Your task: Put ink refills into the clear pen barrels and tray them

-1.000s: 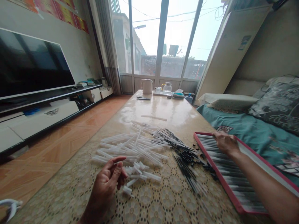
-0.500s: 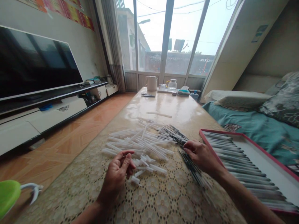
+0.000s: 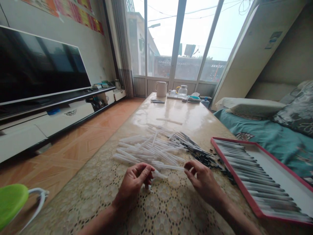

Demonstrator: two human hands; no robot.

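A black flat-screen TV (image 3: 41, 68) sits on a low white cabinet (image 3: 49, 122) along the left wall (image 3: 97, 55), above an orange wood-look floor (image 3: 73, 140). Pale daylight comes through glass doors (image 3: 161, 39) at the far end, beside a gray curtain (image 3: 121, 42). On the right stands a bed (image 3: 269, 130) with a teal sheet and a patterned pillow (image 3: 298, 114).

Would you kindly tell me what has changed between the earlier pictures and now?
The right hand has moved off the red tray, past the black rods, and towards the left hand. A white tube now spans the two hands, though how firmly it is held is hard to tell. The tray's rows and the pile of tubes look unchanged.
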